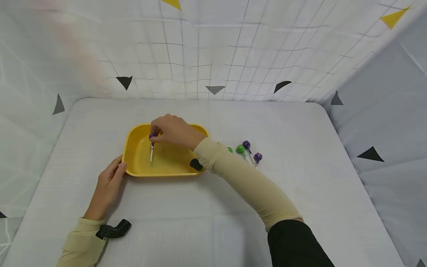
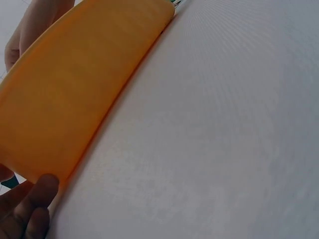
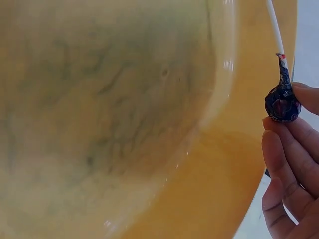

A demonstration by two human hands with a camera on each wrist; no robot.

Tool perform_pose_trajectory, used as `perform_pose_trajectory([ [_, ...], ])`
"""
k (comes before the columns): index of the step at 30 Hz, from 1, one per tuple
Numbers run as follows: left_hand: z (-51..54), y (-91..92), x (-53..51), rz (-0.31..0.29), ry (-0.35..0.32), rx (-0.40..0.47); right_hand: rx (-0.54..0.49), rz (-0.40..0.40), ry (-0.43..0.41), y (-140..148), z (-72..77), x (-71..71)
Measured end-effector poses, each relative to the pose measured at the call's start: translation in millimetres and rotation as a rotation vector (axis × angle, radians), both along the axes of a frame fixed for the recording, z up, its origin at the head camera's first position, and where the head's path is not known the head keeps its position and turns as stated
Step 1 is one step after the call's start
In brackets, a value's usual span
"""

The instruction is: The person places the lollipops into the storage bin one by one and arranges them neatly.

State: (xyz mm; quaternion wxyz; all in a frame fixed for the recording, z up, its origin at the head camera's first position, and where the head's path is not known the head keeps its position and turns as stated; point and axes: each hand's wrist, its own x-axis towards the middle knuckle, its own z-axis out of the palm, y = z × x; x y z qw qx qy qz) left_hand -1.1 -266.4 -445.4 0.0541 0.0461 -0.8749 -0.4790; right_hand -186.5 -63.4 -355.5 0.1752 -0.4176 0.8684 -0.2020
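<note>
A yellow tray lies on the table, left of its middle. The right hand is over the tray's left part and pinches a purple-wrapped lollipop by its head, the white stick pointing toward the near side. Close up in the right wrist view, thumb and fingertips press on the dark wrapped head. At the tray's near left corner the left hand holds the rim; in the left wrist view its fingers touch the tray's outer wall.
Right of the tray, several lollipops lie on the white table, among them a green one and purple ones, partly beside the right sleeve. White cloth walls with dark triangles stand around the table.
</note>
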Motion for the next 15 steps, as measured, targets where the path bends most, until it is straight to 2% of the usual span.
perform_pose_trajectory([
  [10, -1.0, 0.4, -0.7, 0.008, -0.014, -0.003, 0.036, 0.013, 0.048, -15, -6.9, 3.1],
  [15, -2.9, -1.3, -1.6, 0.008, 0.004, -0.004, 0.073, 0.020, 0.067, -24, -13.1, 3.3],
])
